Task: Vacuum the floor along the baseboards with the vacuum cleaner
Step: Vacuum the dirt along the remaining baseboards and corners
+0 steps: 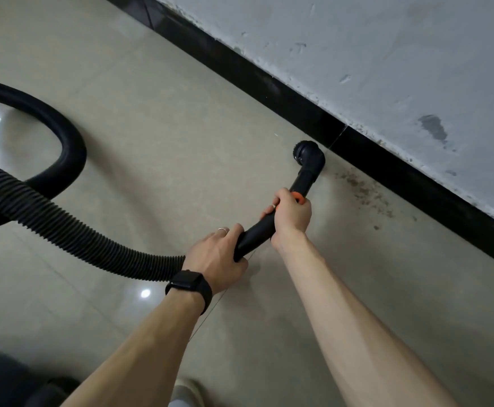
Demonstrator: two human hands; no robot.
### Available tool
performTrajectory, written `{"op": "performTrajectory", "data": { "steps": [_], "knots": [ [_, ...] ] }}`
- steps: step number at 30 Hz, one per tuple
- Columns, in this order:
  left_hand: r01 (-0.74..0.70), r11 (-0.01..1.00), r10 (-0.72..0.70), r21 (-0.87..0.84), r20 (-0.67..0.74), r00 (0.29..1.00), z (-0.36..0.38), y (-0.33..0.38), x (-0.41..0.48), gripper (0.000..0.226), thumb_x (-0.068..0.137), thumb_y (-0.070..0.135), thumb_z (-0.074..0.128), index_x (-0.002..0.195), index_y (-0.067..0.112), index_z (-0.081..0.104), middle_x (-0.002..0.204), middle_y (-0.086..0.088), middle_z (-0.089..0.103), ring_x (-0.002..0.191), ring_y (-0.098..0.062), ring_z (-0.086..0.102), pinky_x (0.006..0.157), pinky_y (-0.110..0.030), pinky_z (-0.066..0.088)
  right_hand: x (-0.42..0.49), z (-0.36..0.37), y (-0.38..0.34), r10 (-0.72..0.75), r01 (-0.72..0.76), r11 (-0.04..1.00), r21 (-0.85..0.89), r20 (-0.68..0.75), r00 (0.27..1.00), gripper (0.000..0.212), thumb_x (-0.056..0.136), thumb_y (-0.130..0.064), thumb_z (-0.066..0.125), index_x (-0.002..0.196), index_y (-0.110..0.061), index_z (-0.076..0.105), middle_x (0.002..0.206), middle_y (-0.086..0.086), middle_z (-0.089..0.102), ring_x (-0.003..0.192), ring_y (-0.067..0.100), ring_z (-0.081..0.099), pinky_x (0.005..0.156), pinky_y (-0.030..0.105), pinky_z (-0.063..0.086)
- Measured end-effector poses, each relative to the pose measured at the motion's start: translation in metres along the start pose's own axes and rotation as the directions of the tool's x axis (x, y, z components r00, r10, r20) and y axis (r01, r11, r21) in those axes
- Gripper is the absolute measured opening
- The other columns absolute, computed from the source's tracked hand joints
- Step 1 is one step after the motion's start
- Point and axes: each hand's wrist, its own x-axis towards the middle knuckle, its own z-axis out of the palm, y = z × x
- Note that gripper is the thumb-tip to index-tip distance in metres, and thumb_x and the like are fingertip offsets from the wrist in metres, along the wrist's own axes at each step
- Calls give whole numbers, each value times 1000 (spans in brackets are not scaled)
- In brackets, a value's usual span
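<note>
A black vacuum wand (256, 232) with an orange ring runs from my hands to a round brush nozzle (308, 155) on the beige tiled floor (163, 118), right beside the black baseboard (269, 86). My right hand (291, 214) grips the wand near the orange ring. My left hand (216, 258), with a black watch on the wrist, grips the wand's lower end where the ribbed black hose (63, 230) joins. The hose loops away to the left.
Dark dirt specks (369, 195) lie on the floor by the baseboard, right of the nozzle. The scuffed grey wall (386, 69) rises above the baseboard. A dark shape (8, 380) sits at the bottom left, and my shoe (187, 392) shows at the bottom edge.
</note>
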Motion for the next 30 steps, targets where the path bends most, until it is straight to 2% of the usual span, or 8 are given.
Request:
{"op": "performTrajectory", "data": {
  "steps": [2,5,10,15,19,25,28,30],
  "knots": [
    [-48,998,51,31,-82,995,6,0,1,35,82,30,57,115,23,46,96,3,57,86,-24,57,65,-36,48,3,4,-4,-7,7,1000,-18,-6,1000,20,79,-3,52,97,-12,47,66,4,49,39,16,42,47,29,45],
    [-65,996,73,63,-132,989,9,1,7,36,84,30,56,118,21,47,100,2,58,91,-24,58,63,-34,42,6,9,-11,-16,16,1000,-19,-20,1000,18,82,-3,52,95,-13,46,67,3,51,38,15,41,46,27,44],
    [-32,997,42,77,-129,991,11,1,15,35,85,30,54,118,22,45,104,3,57,95,-24,57,63,-32,36,10,16,-12,-45,42,998,-38,-90,995,15,84,-5,53,93,-14,45,71,5,53,35,15,43,45,26,44],
    [20,997,-10,72,-143,990,17,-1,24,27,87,27,50,113,19,44,103,4,57,97,-24,54,67,-32,32,17,24,-10,-75,61,994,-90,-167,983,16,89,-10,55,104,-13,48,71,2,57,40,17,50,45,25,48],
    [47,999,-44,22,-115,992,18,-3,37,26,86,27,53,108,18,41,99,2,55,92,-27,53,68,-33,33,22,33,-9,-93,69,989,-131,-183,979,25,91,-13,56,115,-12,49,81,4,62,38,13,52,47,26,51],
    [69,991,-76,-114,-60,995,5,-16,50,24,84,25,57,98,21,38,84,-3,52,70,-31,50,63,-36,43,20,47,-14,-86,73,985,-155,-79,993,31,97,-20,61,121,-12,43,78,7,64,41,13,59,59,37,64],
    [80,989,-88,-124,-63,994,-2,-18,49,25,84,25,59,96,23,37,81,-1,52,70,-32,49,61,-34,35,16,53,-15,-90,90,991,-104,2,996,43,97,-33,69,124,-12,42,98,8,65,56,15,72,64,39,66],
    [82,989,-90,-123,-63,994,-5,-18,45,26,83,26,60,95,24,37,79,1,50,69,-30,49,60,-33,33,14,53,-15,-79,81,996,-36,43,996,43,97,-26,69,128,-14,42,110,10,65,61,17,75,64,39,66]
  ]
}}
